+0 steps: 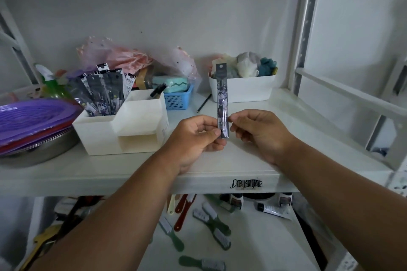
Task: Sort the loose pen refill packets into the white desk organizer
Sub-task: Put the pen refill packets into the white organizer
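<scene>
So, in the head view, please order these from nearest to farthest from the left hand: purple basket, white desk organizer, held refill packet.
From the left hand:
1. Held refill packet, pinched in it.
2. White desk organizer, just left.
3. Purple basket, far left.

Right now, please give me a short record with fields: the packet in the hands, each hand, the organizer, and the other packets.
held item: long narrow dark pen refill packet, upright over the white shelf
left hand: pinches the packet's lower end
right hand: pinches the same lower end from the other side
organizer: white stepped plastic desk organizer, left of the hands
other packets: dark bunch of refill packets standing in its rear left compartment
</scene>
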